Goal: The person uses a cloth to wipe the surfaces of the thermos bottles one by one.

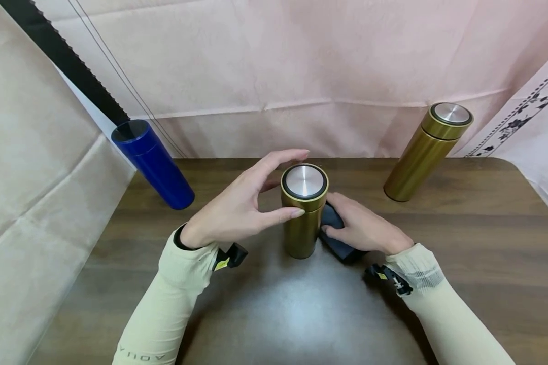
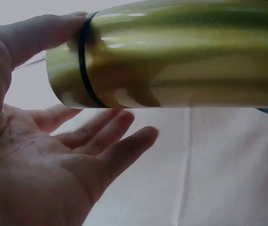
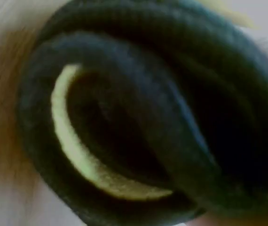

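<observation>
A gold flask [image 1: 303, 218] with a brushed silver disc in its lid stands upright in front of me, its base at the tabletop. My left hand [image 1: 251, 200] is at its top, thumb on the front near the lid seam and fingers reaching behind. In the left wrist view, those fingers [image 2: 124, 141] are loosely spread beyond the flask [image 2: 171, 56]. Beside the lower right of the flask, my right hand [image 1: 363, 225] grips a folded dark cloth [image 1: 335, 235]. The right wrist view shows the cloth [image 3: 44, 127] blurred, in thick folds with a yellow strip inside.
A blue flask-shaped cylinder [image 1: 152, 165] with a dark top stands at the back left. Another gold flask [image 1: 426, 152] stands at the back right. Pale cloth sheets [image 1: 278, 66] hang behind and beside the wooden table [image 1: 475, 263].
</observation>
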{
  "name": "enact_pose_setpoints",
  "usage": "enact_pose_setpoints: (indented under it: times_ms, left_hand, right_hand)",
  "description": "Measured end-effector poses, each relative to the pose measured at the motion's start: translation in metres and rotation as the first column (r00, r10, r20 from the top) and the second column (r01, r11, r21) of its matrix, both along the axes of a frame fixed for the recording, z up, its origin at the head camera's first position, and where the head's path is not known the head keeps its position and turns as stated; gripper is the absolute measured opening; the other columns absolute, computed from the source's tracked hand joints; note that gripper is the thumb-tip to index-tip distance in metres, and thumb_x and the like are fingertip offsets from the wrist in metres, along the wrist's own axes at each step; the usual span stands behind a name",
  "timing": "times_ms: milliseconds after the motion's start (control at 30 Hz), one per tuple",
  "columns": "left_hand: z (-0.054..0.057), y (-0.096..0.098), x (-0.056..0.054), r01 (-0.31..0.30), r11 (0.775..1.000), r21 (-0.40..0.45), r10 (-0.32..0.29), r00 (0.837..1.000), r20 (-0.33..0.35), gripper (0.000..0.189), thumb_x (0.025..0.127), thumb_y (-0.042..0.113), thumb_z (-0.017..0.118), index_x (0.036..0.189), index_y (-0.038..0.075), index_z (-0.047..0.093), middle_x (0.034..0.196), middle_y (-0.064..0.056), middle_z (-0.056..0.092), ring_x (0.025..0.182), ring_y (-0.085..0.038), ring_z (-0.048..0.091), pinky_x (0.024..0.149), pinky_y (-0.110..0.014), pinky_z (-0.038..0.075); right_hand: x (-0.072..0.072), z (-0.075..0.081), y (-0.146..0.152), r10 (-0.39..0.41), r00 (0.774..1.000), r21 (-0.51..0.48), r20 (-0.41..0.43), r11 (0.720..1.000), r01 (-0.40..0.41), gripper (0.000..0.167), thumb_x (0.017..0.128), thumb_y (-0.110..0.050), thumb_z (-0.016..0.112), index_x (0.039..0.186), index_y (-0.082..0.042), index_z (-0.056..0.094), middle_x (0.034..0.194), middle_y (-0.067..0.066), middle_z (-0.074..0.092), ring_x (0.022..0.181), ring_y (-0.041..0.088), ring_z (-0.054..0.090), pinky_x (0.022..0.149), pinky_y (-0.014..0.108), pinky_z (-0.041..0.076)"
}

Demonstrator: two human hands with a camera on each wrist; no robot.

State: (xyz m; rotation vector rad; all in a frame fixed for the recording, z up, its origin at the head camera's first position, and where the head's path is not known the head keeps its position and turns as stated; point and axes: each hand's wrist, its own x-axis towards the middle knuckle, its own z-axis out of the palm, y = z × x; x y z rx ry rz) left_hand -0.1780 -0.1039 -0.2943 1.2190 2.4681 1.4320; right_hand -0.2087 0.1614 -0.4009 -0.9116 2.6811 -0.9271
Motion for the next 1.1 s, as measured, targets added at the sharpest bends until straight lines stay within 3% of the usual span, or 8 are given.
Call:
enact_pose_setpoints:
  times_ms: [200, 367, 500, 667, 767, 833, 933, 1100]
  left_hand:
    - [-0.004, -0.003, 0.004, -0.075, 0.996, 0.057, 0.077, 0.996, -0.033, 0.078, 0.085, 0.019, 0.084, 0.151, 0.020, 0.042, 0.151, 0.008, 0.046, 0.139, -0.004, 0.044, 0.117, -0.028, 0.043]
    - [-0.029, -0.005, 0.013, -0.163, 0.968, 0.188, 0.176, 0.983, -0.052, 0.080, 0.081, 0.016, 0.087, 0.149, 0.018, 0.044, 0.147, 0.005, 0.048, 0.138, -0.011, 0.046, 0.112, -0.036, 0.049]
    - [-0.050, -0.004, 0.017, -0.254, 0.943, 0.217, 0.266, 0.964, -0.029, 0.090, 0.078, 0.019, 0.090, 0.151, 0.019, 0.039, 0.148, 0.005, 0.048, 0.136, -0.012, 0.048, 0.110, -0.039, 0.051]
    - [-0.065, 0.006, 0.018, -0.307, 0.932, 0.190, 0.321, 0.946, -0.044, 0.092, 0.074, 0.028, 0.093, 0.150, 0.022, 0.040, 0.145, 0.006, 0.051, 0.132, -0.011, 0.051, 0.106, -0.036, 0.054]
    - [-0.069, 0.011, 0.019, -0.339, 0.921, 0.192, 0.351, 0.936, -0.031, 0.091, 0.072, 0.029, 0.095, 0.147, 0.022, 0.044, 0.139, 0.006, 0.055, 0.128, -0.010, 0.055, 0.101, -0.035, 0.057]
    - [-0.070, 0.014, 0.020, -0.362, 0.913, 0.187, 0.371, 0.929, -0.013, 0.087, 0.070, 0.028, 0.096, 0.143, 0.021, 0.048, 0.135, 0.006, 0.058, 0.124, -0.010, 0.057, 0.098, -0.033, 0.058]
    - [-0.074, 0.018, 0.021, -0.399, 0.898, 0.185, 0.405, 0.914, 0.007, 0.081, 0.069, 0.028, 0.096, 0.138, 0.021, 0.054, 0.129, 0.007, 0.061, 0.120, -0.010, 0.060, 0.096, -0.032, 0.059]
    - [-0.084, 0.019, 0.023, -0.401, 0.892, 0.211, 0.408, 0.913, 0.008, 0.071, 0.069, 0.030, 0.097, 0.131, 0.023, 0.063, 0.125, 0.008, 0.064, 0.117, -0.010, 0.063, 0.093, -0.032, 0.060]
  right_hand:
    - [-0.002, 0.013, 0.008, -0.108, 0.992, -0.041, -0.061, 0.994, 0.105, 0.059, 0.091, -0.011, 0.068, 0.144, -0.017, 0.043, 0.135, 0.004, 0.054, 0.114, 0.023, 0.055, 0.099, 0.045, 0.047]
    - [0.003, 0.025, 0.014, -0.182, 0.978, -0.133, -0.101, 0.977, 0.168, 0.056, 0.088, -0.002, 0.067, 0.136, -0.017, 0.043, 0.121, 0.005, 0.060, 0.103, 0.023, 0.058, 0.090, 0.044, 0.048]
    - [0.012, 0.040, 0.020, -0.236, 0.968, -0.173, -0.088, 0.960, 0.218, 0.067, 0.087, -0.003, 0.066, 0.143, -0.024, 0.038, 0.123, 0.003, 0.063, 0.097, 0.021, 0.062, 0.083, 0.042, 0.052]
    - [0.020, 0.059, 0.027, -0.217, 0.968, -0.131, -0.129, 0.971, 0.200, 0.078, 0.088, -0.014, 0.074, 0.153, -0.035, 0.037, 0.123, 0.002, 0.067, 0.097, 0.017, 0.064, 0.082, 0.036, 0.053]
    - [0.021, 0.074, 0.030, -0.143, 0.955, -0.124, -0.259, 0.986, 0.114, 0.065, 0.087, -0.018, 0.081, 0.144, -0.029, 0.052, 0.118, -0.001, 0.070, 0.099, 0.012, 0.065, 0.088, 0.022, 0.050]
    - [0.021, 0.089, 0.035, -0.064, 0.922, -0.104, -0.381, 0.994, 0.026, 0.056, 0.086, -0.012, 0.082, 0.136, -0.023, 0.060, 0.116, -0.004, 0.070, 0.101, 0.009, 0.064, 0.092, 0.012, 0.046]
    - [0.023, 0.119, 0.040, 0.068, 0.829, -0.001, -0.555, 0.997, -0.082, 0.056, 0.079, 0.004, 0.077, 0.129, -0.019, 0.066, 0.112, -0.005, 0.069, 0.095, 0.008, 0.062, 0.087, 0.014, 0.046]
    - [0.023, 0.165, 0.038, 0.238, 0.690, 0.212, -0.683, 0.969, -0.125, 0.078, 0.067, 0.005, 0.066, 0.135, -0.034, 0.064, 0.117, -0.015, 0.064, 0.086, 0.004, 0.059, 0.065, 0.027, 0.048]
